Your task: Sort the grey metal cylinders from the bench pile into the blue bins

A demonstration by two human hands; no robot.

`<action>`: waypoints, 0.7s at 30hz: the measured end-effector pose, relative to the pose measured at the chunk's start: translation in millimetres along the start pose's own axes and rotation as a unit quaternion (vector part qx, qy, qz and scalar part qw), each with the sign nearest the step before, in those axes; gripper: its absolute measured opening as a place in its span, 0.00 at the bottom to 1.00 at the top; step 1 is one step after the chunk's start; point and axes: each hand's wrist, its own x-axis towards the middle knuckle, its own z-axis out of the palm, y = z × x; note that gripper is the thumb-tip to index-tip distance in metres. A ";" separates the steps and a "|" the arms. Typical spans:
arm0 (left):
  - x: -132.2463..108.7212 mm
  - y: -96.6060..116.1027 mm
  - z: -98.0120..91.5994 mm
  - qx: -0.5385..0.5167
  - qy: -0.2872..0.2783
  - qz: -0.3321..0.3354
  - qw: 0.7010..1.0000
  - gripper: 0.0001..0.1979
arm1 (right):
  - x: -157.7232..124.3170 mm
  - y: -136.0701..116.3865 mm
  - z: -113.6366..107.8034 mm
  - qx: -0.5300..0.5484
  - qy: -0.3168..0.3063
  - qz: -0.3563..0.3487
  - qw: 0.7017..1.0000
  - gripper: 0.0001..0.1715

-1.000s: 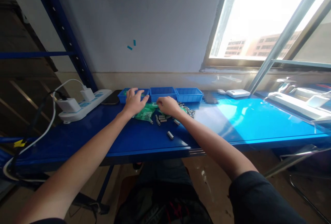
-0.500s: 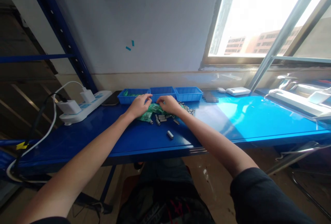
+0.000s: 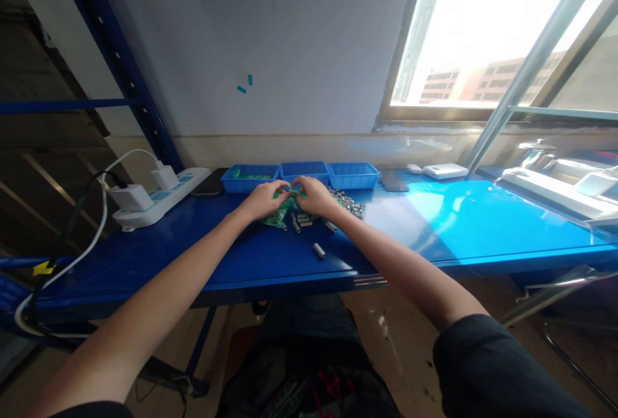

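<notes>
Green plastic bag (image 3: 277,218), crumpled and translucent, between both hands on the blue table (image 3: 232,263).
Left hand (image 3: 264,201) and right hand (image 3: 315,198) nearly meet, fingers drawn narrow, both pinching the bag's upper part; its lower end spreads toward the person, below the left fingers; contents too small to tell. Short metal cylinders (image 3: 304,219) lie just beside it, a lone cylinder (image 3: 319,250) nearer the table edge, small metal parts (image 3: 356,209) heaped beyond the right wrist. Behind, three blue bins in a row: left bin (image 3: 248,187) holds green material (image 3: 245,174).
</notes>
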 end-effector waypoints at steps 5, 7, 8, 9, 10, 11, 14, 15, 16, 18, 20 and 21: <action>-1.6 9.9 -16.8 0.020 0.094 0.043 0.994 0.16 | -5.0 -4.6 -8.6 0.052 0.035 -0.003 0.998 0.23; -1.0 11.8 -34.3 0.070 0.217 0.051 0.972 0.15 | -7.2 -7.0 -12.1 0.045 0.038 -0.006 0.998 0.27; -0.2 11.3 -43.8 0.088 0.286 0.042 0.953 0.15 | -7.9 -8.0 -13.7 0.040 0.040 -0.004 0.998 0.28; 0.8 9.2 -52.5 0.101 0.341 0.027 0.934 0.15 | -8.3 -8.8 -15.2 0.036 0.041 0.000 0.999 0.30; 1.9 5.5 -59.6 0.112 0.373 0.011 0.921 0.15 | -8.6 -9.3 -16.7 0.031 0.040 0.003 0.999 0.30; 3.0 -0.1 -64.5 0.122 0.378 -0.005 0.918 0.15 | -8.7 -9.6 -18.1 0.025 0.038 0.007 0.999 0.30; 4.4 -26.0 -65.2 0.150 0.259 -0.059 0.952 0.21 | -9.5 -8.7 -22.5 -0.009 0.001 0.007 1.000 0.25; 3.8 -35.6 -62.2 0.156 0.211 -0.090 0.961 0.26 | -10.1 -7.8 -24.0 -0.023 -0.019 0.006 1.000 0.24; 2.7 -44.4 -58.7 0.160 0.179 -0.124 0.963 0.30 | -10.9 -6.6 -25.6 -0.038 -0.040 0.005 0.998 0.23; -0.9 -55.9 -52.2 0.161 0.166 -0.165 0.959 0.31 | -12.8 -3.6 -28.8 -0.059 -0.075 0.003 0.995 0.24; -4.6 -56.1 -47.3 0.157 0.182 -0.146 0.960 0.26 | -14.6 -0.7 -31.5 -0.070 -0.097 -0.001 0.993 0.25; -5.8 -52.0 -44.8 0.151 0.182 -0.120 0.964 0.24 | -15.3 0.4 -32.5 -0.073 -0.106 -0.002 0.992 0.26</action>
